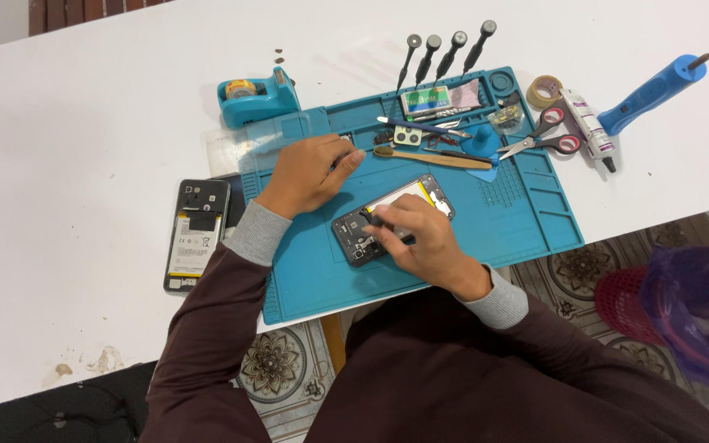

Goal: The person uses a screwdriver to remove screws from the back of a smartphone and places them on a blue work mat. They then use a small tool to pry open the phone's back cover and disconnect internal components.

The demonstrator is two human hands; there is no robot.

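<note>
An opened black phone [354,234] with its insides and a battery showing lies on a blue work mat [527,213]. My right hand [420,242] rests over the phone's middle, fingertips pinched on a small part inside it. My left hand [309,172] lies on the mat's upper left, fingers curled around a thin tool whose tip points right toward a wooden-handled brush [432,157]. What exactly the left fingers grip is partly hidden.
A second opened phone [194,234] lies left of the mat on the white table. A blue tape dispenser [256,94], several screwdrivers [445,53], scissors [547,139], a tape roll [543,89], a glue tube [588,123] and a blue-handled tool [654,92] sit behind. A red bin with a purple bag [691,308] stands at right.
</note>
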